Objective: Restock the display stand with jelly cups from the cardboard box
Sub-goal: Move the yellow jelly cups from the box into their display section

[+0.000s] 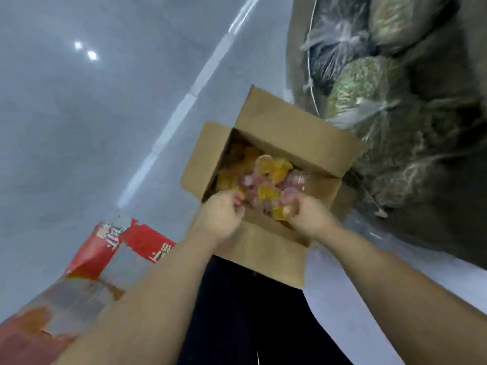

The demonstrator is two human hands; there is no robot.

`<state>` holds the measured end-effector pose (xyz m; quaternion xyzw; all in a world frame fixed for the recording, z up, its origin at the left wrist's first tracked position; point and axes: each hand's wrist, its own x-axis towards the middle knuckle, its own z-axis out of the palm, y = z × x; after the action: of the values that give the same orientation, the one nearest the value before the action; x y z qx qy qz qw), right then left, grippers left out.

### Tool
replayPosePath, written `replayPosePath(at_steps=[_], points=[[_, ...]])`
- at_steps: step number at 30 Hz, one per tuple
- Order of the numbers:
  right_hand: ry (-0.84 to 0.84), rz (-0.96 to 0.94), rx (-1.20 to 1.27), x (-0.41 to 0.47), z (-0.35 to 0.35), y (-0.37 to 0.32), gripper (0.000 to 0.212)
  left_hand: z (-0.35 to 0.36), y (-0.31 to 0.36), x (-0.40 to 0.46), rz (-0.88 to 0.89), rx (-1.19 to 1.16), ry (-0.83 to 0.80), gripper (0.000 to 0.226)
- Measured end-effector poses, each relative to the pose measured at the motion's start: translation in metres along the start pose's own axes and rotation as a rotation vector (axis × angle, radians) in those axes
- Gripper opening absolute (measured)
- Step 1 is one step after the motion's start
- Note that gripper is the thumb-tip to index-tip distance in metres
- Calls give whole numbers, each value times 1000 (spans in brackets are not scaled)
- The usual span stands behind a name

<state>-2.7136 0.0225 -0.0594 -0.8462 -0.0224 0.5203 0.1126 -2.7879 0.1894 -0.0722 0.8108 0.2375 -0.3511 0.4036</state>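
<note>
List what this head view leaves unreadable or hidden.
- Left hand and right hand: motion blur hides whether either grips jelly cups.
- Cardboard box: depth hidden under the cups.
- Red display stand: cut by the frame edge, lettering blurred.

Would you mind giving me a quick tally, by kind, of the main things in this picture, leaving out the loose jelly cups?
Cardboard box: 1, open, holding orange and pink jelly cups, too blurred to count
Hands: 2, left hand and right hand, both in the box
Red display stand: 1
Clear bags of greenish goods: at least 2
Total: at least 6
</note>
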Motion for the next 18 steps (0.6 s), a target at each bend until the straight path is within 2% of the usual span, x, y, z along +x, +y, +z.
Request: replayPosePath(at_steps=[3, 5, 7, 9, 11, 14, 18], points=[[68, 62, 21, 77, 20, 23, 31, 38, -16, 69, 58, 182, -106, 42], [135, 160, 271, 122, 27, 31, 36, 61, -20, 107, 64, 172, -154, 58], [143, 347, 560, 151, 33, 31, 44, 83, -23, 134, 55, 218, -229, 69], [127, 441, 689, 175, 41, 32, 59, 97, -27, 152, 50, 320, -252, 72], [204, 464, 695, 185, 47, 32, 65, 99, -28, 161, 62, 362, -203, 65], [307, 476, 774, 180, 49, 33, 52, 90, -30, 154, 37, 306, -148, 61], [349, 340, 964, 133, 51, 36, 20, 64, -25, 117, 15, -16, -55, 50]])
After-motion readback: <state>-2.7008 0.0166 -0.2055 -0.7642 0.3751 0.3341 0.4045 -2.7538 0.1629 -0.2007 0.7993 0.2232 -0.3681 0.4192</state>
